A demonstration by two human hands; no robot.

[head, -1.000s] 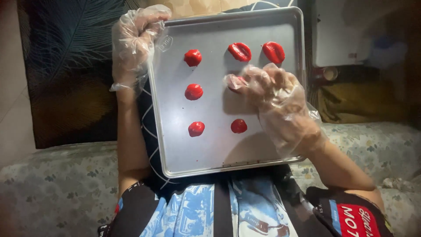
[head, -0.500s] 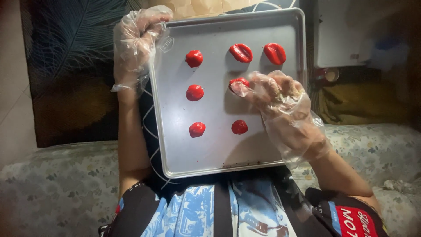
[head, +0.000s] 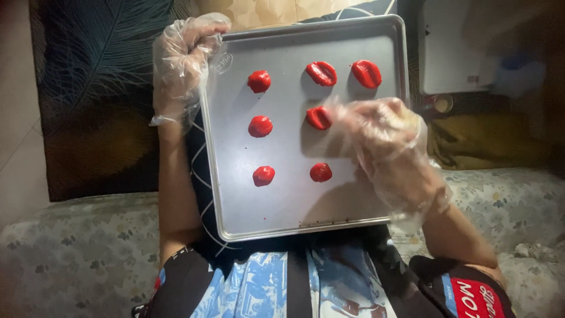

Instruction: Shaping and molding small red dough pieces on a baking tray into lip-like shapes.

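A silver baking tray [head: 282, 200] rests tilted on my lap. My left hand [head: 179, 65], in a clear plastic glove, grips its top-left corner. Several red dough pieces lie on it. The left column holds three round balls [head: 260, 126], and another ball [head: 321, 172] sits lower in the middle. Two flattened pieces [head: 321, 73] lie along the top row. A third flattened piece [head: 318, 118] lies just left of my gloved right hand [head: 382, 141]. That hand hovers over the tray's right side with fingers loosely bent, holding nothing.
I sit on a floral-patterned sofa [head: 82, 247]. A dark cushion with a feather print [head: 94, 100] stands behind the tray on the left. An olive cushion [head: 488, 141] and a white box-like thing [head: 453, 47] are at the right.
My right hand has drawn back to the right off the middle dough piece, which now shows flattened. The left hand and the tray have stayed put.
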